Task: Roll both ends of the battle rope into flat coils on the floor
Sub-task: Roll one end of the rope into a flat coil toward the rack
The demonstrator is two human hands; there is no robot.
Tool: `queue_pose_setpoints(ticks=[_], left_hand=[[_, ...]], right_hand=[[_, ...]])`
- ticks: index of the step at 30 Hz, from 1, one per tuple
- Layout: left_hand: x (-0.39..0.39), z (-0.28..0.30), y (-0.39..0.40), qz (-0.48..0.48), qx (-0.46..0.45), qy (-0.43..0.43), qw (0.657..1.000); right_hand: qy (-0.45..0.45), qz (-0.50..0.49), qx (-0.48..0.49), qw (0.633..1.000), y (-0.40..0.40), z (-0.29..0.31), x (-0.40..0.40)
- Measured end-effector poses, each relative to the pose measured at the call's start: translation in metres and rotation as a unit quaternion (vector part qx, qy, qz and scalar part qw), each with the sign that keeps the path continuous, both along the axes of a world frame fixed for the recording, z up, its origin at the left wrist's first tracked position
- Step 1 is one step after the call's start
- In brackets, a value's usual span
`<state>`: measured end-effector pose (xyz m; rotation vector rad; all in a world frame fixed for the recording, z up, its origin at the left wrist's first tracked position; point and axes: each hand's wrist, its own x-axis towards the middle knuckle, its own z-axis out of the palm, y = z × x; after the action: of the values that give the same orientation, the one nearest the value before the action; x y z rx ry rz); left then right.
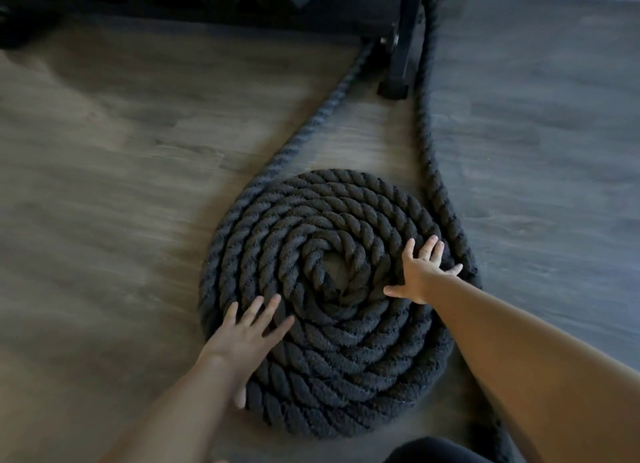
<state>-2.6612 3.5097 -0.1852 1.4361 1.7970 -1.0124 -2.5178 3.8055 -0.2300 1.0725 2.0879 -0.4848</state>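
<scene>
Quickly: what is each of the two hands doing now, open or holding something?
Left hand: open, fingers spread flat on the rope coil.
Right hand: open, fingers spread, pressing on the coil.

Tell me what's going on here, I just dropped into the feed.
A person is winding a black battle rope into a flat coil on the floor. Both hands lie flat on top of it with fingers spread: the left hand near its lower left edge, the right hand on its right side. Two rope strands run from the coil toward a dark rack post. No second coil is in view.
</scene>
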Motion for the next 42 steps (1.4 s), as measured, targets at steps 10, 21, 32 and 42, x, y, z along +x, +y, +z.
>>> queue_pose_setpoints(ticks=[10,21,32,42], left_hand=[[-0.006,-0.042,0.017,0.033,0.035,-0.030,0.998],[0.006,-0.037,0.020,-0.022,0.053,0.039,0.998],[-0.079,0.026,0.112,-0.166,0.035,0.053,0.984],[-0.137,-0.028,0.056,-0.183,0.008,0.051,0.982]], right_hand=[[0.027,0.008,0.031,0.999,0.040,0.003,-0.022],[0.033,-0.500,0.013,0.865,-0.075,0.017,-0.015],[-0.001,-0.397,-0.022,0.917,-0.101,0.014,-0.024],[0.003,-0.420,-0.049,0.906,-0.082,0.002,-0.037]])
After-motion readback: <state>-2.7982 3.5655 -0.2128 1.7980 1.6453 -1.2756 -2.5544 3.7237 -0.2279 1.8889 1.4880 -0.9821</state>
